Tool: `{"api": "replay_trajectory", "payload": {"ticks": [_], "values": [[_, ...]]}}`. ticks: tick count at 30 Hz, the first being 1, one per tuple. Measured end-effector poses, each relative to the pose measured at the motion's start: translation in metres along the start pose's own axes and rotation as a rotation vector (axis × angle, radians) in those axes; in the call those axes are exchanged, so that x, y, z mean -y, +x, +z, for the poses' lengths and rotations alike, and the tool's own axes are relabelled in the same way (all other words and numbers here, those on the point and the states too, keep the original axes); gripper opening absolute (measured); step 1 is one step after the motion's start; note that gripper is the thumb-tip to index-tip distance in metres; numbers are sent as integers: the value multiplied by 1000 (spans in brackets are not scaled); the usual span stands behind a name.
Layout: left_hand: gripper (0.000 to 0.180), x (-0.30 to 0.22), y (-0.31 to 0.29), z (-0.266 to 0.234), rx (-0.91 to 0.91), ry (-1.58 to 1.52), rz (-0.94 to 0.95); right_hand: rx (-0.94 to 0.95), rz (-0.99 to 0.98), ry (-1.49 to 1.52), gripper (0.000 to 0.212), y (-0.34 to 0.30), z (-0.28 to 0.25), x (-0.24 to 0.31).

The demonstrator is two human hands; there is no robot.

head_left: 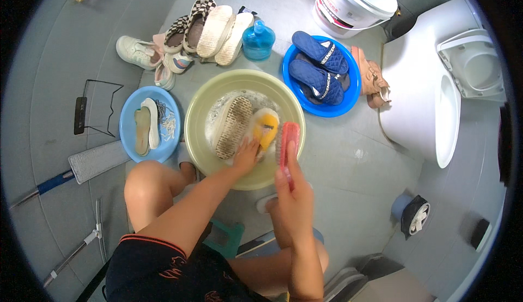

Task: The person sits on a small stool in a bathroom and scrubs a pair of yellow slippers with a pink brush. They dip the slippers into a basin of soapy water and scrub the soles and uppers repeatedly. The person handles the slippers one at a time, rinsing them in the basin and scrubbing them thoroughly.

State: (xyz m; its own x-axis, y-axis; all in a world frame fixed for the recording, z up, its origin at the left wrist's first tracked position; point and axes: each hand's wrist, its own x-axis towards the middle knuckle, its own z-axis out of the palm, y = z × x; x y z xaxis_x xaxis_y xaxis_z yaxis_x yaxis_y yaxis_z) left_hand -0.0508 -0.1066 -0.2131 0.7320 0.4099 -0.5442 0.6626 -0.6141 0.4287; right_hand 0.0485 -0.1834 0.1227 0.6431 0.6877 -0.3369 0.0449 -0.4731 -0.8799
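A large pale green basin (197,114) on the floor in front of me holds sudsy water and a pair of slippers. My left hand (247,155) is on the right slipper, which is white with a yellow upper (267,130), gripping its near end. To the left of it lies the other slipper (233,126), its studded beige sole turned up. In my right hand (295,190) is a red scrub brush (290,133), held upright over the basin's right side. Its bristles face left, close to the yellow slipper but apparently apart from it.
A light blue basin (126,106) with insoles and laces stands left. Blue slippers (321,73) fill a blue basin (348,103) at right. Behind are several shoes (196,27), a blue bottle (258,41) and a white bucket (354,2). Boots (370,76) stand beside the toilet (414,84).
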Motion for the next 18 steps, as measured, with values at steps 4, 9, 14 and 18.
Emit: {"api": "replay_trajectory", "payload": {"ticks": [4,9,14,18], "values": [[76,1,3,7,-111,-140,-101,-58,-105,-14,53,0,4,-1],[102,-28,46,16,-151,-46,-151,14,82,25,53,-3,6,-3],[73,-24,72,40,-326,-53,-158,36,238,65,54,3,1,0],[45,-17,77,8,-197,-407,-218,-58,61,46,54,6,2,-15]]}}
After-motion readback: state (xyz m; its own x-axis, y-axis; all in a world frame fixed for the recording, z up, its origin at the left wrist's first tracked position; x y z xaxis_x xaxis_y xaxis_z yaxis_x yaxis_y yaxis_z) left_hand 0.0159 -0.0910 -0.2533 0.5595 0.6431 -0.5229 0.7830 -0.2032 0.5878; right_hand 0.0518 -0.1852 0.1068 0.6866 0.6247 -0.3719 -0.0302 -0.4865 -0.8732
